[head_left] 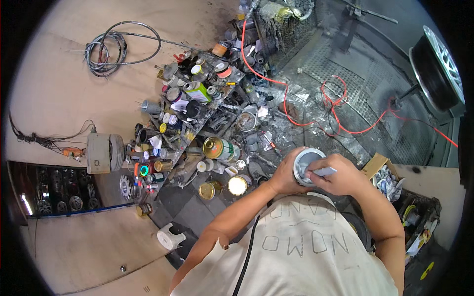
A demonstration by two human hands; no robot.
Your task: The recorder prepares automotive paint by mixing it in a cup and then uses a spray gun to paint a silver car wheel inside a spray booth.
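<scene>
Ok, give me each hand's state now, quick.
Left hand: closed around a round grey can.
Right hand: closed on a flat pale stick in the can.

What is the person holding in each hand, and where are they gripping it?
The left hand wraps round the side of a round grey can. The right hand pinches the upper end of a flat pale stick dipped into the can.

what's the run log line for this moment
left hand: grips round can | right hand: holds flat stick in can | nearby: cluttered shelf of paint tins, red hose
</scene>
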